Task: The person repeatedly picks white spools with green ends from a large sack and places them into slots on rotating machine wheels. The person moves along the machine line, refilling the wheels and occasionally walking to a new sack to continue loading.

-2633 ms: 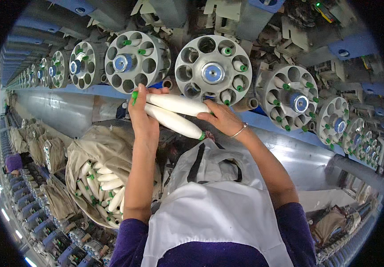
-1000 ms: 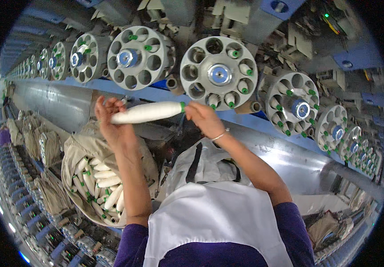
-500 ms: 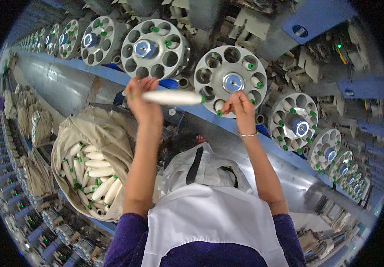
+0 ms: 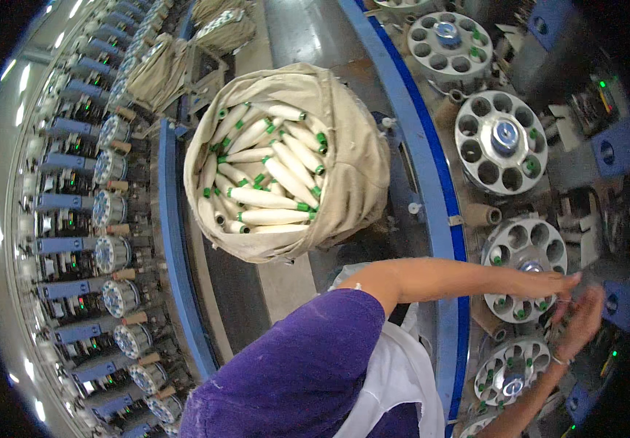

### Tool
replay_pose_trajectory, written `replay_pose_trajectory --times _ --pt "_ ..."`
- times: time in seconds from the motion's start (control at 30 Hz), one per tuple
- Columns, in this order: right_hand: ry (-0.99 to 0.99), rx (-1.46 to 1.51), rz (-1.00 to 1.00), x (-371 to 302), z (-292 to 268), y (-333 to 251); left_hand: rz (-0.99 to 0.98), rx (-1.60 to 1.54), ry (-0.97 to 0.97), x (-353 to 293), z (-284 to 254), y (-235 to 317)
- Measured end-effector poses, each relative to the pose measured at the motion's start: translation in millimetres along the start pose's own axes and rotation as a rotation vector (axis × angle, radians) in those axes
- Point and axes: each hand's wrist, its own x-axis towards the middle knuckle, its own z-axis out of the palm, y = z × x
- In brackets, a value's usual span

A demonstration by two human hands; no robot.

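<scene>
Reaching across to the right side, my left hand [image 4: 550,283] is over a round metal magazine [image 4: 496,281] with a ring of holes and a blue hub. Its fingers are drawn together, and anything between them is too small to make out. Close beside it, my right hand [image 4: 581,321], with a bangle at the wrist, is raised above the same magazine's outer edge. Motion smears its fingers. Green-tipped bobbins sit in several of the magazine's holes. To the left, a beige cloth sack [image 4: 358,146] stands open, full of white yarn bobbins [image 4: 293,171] with green ends.
More magazines [image 4: 504,135] line the machine on the right, with brown tubes [image 4: 484,214] between them. A blue rail [image 4: 442,219] runs along its front, under my left arm. Another row of winding units [image 4: 113,254] stands across the aisle, behind a blue beam [image 4: 176,248].
My view has swung left, so the sack is now near the middle. The white bobbin that was in my left hand no longer shows there. Both hands have come together over one magazine.
</scene>
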Motion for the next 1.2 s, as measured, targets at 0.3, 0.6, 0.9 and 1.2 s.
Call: replay_pose_trajectory --times 0.3,0.6,0.9,1.2 --pt "-0.009 -0.508 0.179 5.4 52.5 17.3 0.176 0.505 0.36 -29.3 4.9 132.4" --pt "-0.325 -0.506 0.151 -44.2 116.7 21.9 -0.891 1.69 0.791 -419.0 -101.4 192.3" --pt "-0.158 -0.436 0.142 -10.7 125.1 23.5 -0.808 2.02 0.039 -488.9 -119.1 169.2" --pt "0.13 0.386 0.114 -11.0 128.2 -16.9 -0.648 1.707 0.649 -394.0 -112.0 232.1"
